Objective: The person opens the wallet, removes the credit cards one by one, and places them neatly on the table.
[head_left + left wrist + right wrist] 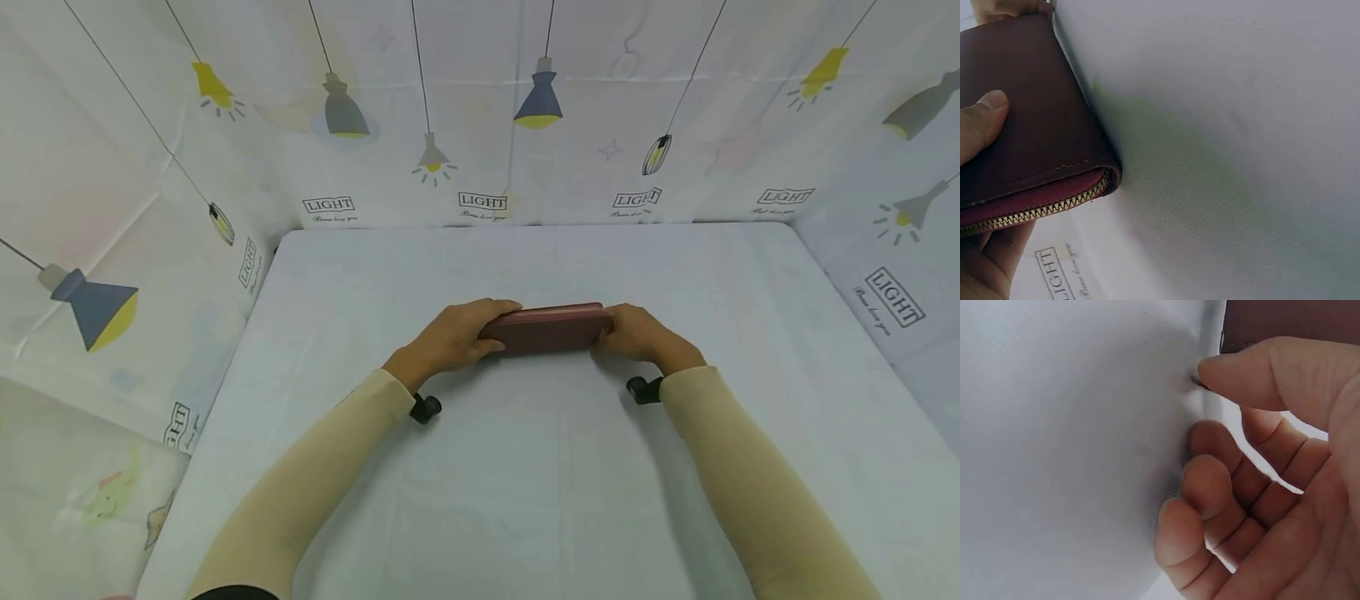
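A long brown-maroon zip wallet [547, 333] stands on its long edge on the white table, flat side facing me. My left hand [461, 333] grips its left end. In the left wrist view the thumb [985, 122] presses the near face and the fingers are behind. Along that end, the gold-toothed zipper [1035, 211] is closed. At the wallet's other end is my right hand [637, 335]. In the right wrist view, a small dark zipper pull [1198, 382] pokes out at the thumb tip, just below the wallet corner, while the other fingers curl loosely.
The white-covered table [510, 475] spreads around both hands. Behind it hangs a pale cloth [480, 108] printed with lamps, and similar cloth hangs at the left and right sides. A dark wrist camera [425, 408] sits by the left sleeve, another [643, 389] by the right.
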